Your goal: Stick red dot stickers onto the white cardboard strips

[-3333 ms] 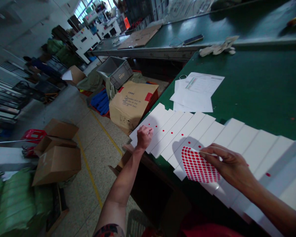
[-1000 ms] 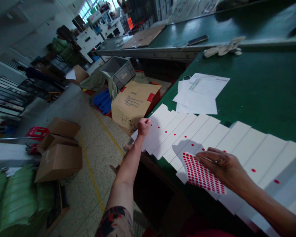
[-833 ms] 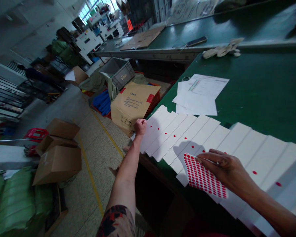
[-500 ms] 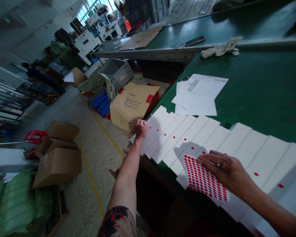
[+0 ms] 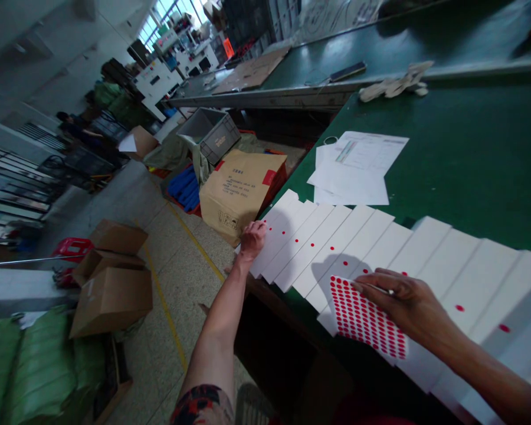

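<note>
A row of overlapping white boxes [image 5: 324,239] runs along the table's front edge, several of them bearing one red dot sticker. My left hand [image 5: 253,239] is at the far left end of the row, fingers bent together. At its fingertips shows a red dot sticker [image 5: 265,222]; whether it clings to the finger or the box I cannot tell. Pinched between thumb and fingers of my right hand [image 5: 396,298] is a white sheet of red dot stickers [image 5: 367,321], tilted above the nearer boxes and hiding parts of them.
Loose papers [image 5: 358,165] and a tape ring [image 5: 330,140] lie behind the row on the green table [image 5: 473,153]. Further back is a glove [image 5: 396,85]. A brown paper sack [image 5: 243,189] and a grey crate [image 5: 219,139] stand left of the table. A person [image 5: 82,133] is far off.
My left hand has turned slightly and its fingers have loosened from a tight fist, and a red dot now shows at the fingertips. The right hand and sheet have barely moved.
</note>
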A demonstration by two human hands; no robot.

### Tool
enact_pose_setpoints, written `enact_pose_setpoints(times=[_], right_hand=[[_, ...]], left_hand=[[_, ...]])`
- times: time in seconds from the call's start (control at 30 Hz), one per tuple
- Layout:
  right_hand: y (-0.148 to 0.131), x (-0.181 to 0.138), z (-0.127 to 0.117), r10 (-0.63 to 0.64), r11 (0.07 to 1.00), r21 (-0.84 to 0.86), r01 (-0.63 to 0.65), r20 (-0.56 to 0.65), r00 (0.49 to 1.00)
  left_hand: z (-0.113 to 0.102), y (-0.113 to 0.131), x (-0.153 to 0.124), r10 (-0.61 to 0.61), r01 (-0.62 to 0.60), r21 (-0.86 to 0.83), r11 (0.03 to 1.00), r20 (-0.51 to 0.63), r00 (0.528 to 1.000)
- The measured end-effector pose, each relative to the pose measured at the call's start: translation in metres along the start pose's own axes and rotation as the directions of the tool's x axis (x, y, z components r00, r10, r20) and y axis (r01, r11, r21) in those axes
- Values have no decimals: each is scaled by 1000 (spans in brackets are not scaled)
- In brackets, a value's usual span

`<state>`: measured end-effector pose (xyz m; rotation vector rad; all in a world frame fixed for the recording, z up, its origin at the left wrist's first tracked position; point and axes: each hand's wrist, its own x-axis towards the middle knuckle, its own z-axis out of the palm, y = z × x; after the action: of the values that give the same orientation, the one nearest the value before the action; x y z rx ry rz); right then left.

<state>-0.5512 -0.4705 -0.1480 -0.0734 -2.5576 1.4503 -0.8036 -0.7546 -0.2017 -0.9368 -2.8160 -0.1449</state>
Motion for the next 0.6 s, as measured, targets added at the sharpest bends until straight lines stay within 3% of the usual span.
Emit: enact_pose_setpoints(times=[0.3,0.6], right_hand=[[-4,-6,-6,38,999,8,-38,16,999],[-20,-10,-6,110,991,71,-115,63,992]], left_hand=[[9,25,-31,-6,5,-108,994,-10,1000],[-1,62,-30,-68,69,-8,998,65,996]])
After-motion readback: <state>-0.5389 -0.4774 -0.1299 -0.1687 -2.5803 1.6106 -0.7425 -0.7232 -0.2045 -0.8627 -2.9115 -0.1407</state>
